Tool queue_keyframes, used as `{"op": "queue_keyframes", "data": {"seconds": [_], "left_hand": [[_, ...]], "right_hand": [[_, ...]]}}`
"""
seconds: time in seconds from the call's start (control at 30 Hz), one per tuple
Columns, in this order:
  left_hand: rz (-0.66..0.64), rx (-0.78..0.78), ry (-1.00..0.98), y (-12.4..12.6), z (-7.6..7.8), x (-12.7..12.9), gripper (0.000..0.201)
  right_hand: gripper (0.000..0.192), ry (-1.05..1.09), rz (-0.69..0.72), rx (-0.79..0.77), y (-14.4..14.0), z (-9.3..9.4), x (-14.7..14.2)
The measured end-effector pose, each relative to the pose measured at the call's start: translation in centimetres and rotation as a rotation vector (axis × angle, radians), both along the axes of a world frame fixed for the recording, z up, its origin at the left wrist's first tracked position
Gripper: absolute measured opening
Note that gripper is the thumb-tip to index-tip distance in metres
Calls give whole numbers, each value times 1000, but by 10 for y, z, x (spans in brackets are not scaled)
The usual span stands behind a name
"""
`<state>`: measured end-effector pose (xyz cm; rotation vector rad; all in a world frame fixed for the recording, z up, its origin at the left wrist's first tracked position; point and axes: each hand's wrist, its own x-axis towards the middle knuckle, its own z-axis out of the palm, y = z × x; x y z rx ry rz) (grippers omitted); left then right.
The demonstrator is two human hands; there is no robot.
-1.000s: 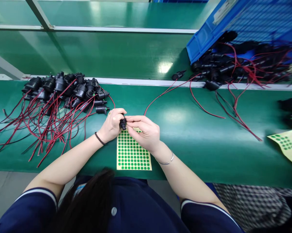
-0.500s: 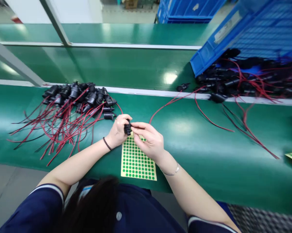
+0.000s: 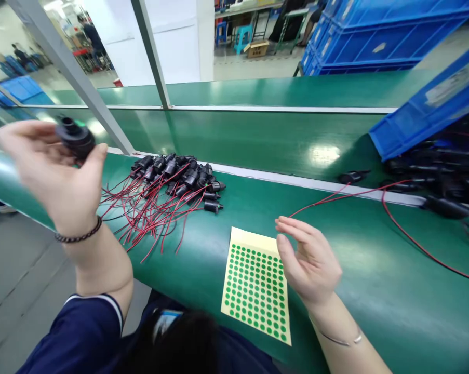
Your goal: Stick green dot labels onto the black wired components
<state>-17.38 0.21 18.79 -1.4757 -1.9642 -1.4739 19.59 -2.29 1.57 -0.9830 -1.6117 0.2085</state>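
The left hand (image 3: 58, 171), raised at the far left, grips a black socket (image 3: 75, 138) with its open end tilted up, well apart from the right hand (image 3: 310, 259), which hovers spread and empty beside the sticker sheet (image 3: 255, 285) on the bench (image 3: 393, 270)

blue crate (image 3: 432, 111) cut off, left hand (image 3: 53, 171) blurred

Navy white-trimmed sleeves (image 3: 86, 326), braided wristband (image 3: 78, 237) (thin bangle (image 3: 341, 339) opposite)

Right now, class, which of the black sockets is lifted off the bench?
The black socket in the left hand, raised at the far left. The pile of sockets with red wires lies on the green bench.
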Motion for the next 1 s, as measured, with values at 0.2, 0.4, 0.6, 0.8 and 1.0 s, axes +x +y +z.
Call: {"op": "queue_keyframes", "data": {"seconds": [0.2,0.4,0.6,0.8,1.0], "left_hand": [[-60,-532,15,68,-51,-21,35],[-21,-712,104,120,-82,-15,46],[-112,-517,144,141,-118,-23,40],[-144,-288,286,127,-122,-13,35],[-549,-55,318,70,-96,68,36]], "right_hand": [[22,-43,2,10,6,-3,-1],[15,-85,-47,-27,17,-11,5],[16,-134,-27,-117,17,-6,10],[23,-460,-389,-733,91,16,76],[55,-483,-741,-939,175,23,135]]}}
